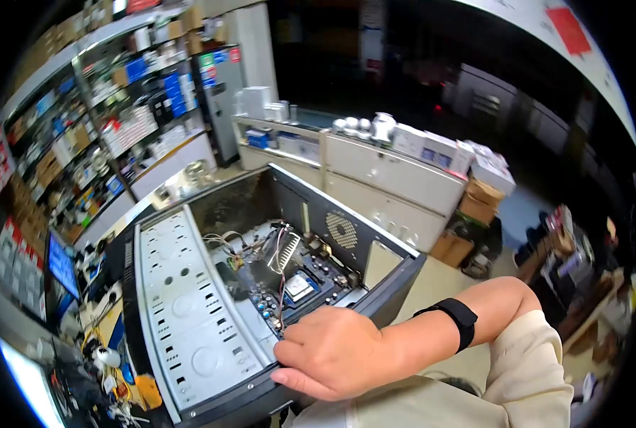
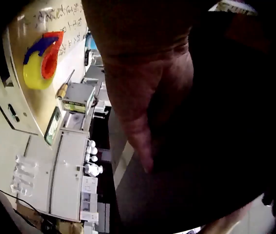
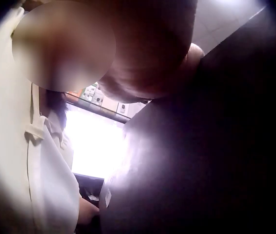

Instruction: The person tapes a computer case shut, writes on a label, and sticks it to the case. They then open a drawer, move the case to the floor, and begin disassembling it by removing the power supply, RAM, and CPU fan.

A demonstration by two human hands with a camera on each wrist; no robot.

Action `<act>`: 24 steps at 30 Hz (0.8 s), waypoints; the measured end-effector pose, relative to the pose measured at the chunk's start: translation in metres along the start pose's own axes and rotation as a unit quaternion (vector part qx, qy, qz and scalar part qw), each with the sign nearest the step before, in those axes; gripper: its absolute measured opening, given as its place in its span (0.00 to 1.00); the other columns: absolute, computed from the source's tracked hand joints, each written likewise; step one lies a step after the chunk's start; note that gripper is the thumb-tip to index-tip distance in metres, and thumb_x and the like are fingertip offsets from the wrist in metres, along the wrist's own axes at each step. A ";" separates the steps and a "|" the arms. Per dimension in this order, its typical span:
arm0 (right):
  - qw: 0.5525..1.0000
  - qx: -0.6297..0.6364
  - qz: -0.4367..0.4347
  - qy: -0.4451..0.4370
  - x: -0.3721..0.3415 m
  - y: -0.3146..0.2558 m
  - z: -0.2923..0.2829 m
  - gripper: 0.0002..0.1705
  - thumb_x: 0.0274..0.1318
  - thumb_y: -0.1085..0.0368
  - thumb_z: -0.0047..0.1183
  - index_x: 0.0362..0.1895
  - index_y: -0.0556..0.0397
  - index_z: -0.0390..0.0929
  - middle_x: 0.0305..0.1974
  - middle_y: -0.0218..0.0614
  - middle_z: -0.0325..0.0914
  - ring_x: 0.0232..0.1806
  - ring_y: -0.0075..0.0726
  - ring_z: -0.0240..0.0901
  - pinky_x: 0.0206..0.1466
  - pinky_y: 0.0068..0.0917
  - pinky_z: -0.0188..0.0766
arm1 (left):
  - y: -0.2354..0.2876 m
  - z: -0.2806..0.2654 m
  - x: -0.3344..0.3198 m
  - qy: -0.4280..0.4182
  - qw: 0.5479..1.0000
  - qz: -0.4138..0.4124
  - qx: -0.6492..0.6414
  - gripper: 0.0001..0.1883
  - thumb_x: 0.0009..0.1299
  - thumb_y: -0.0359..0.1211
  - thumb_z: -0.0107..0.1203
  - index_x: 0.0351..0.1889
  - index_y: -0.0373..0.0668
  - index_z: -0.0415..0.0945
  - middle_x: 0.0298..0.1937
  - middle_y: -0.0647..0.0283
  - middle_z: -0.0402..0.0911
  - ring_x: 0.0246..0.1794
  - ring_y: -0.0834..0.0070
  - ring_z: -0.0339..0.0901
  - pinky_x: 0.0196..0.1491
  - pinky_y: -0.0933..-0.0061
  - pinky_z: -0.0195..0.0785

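Observation:
A black desktop computer case [image 1: 396,274] is tilted before me with one side off. Inside it show a motherboard [image 1: 318,271], loose cables and a pale metal drive-bay plate [image 1: 182,307]. My right hand [image 1: 339,353] grips the near edge of the case, fingers curled over the rim and thumb along the outside. In the right wrist view, the same hand [image 3: 143,73] curls over the edge of the dark panel [image 3: 211,156]. My left hand [image 2: 143,102] lies against a dark panel in the left wrist view, thumb pointing down; its other fingers are lost in shadow.
Cluttered shelves [image 1: 104,121] and a lit monitor [image 1: 63,265] stand to the left, with cables and small tools below. Behind the case runs a white counter [image 1: 375,171] with boxes. A yellow tape dispenser [image 2: 38,73] sits on a table. Cartons [image 1: 475,207] are stacked at the right.

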State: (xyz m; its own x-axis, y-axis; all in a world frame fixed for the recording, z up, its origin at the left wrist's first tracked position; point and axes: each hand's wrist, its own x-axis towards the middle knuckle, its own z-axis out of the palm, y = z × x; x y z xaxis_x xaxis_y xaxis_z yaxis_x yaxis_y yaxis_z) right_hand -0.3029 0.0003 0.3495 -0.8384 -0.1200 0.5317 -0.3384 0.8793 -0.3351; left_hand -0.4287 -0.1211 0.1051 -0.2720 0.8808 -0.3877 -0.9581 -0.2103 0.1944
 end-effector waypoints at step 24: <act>0.726 -0.138 0.661 0.129 -0.171 -0.022 0.045 0.22 0.60 0.52 0.36 0.25 0.52 0.76 0.26 0.46 0.77 0.31 0.57 0.73 0.34 0.50 0.68 | -0.074 -0.020 0.119 -0.045 0.872 -0.439 0.212 0.26 0.73 0.46 0.34 0.61 0.38 0.61 0.61 0.49 0.66 0.55 0.50 0.69 0.59 0.51 0.63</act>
State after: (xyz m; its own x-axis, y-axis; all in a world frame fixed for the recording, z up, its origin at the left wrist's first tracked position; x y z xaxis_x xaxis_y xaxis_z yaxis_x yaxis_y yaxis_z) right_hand -0.1714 -0.0190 0.2306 -0.2325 0.9723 0.0262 0.8180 0.2100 -0.5355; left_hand -0.3919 -0.0087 0.0266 0.5766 0.6565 -0.4863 -0.6687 0.7212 0.1808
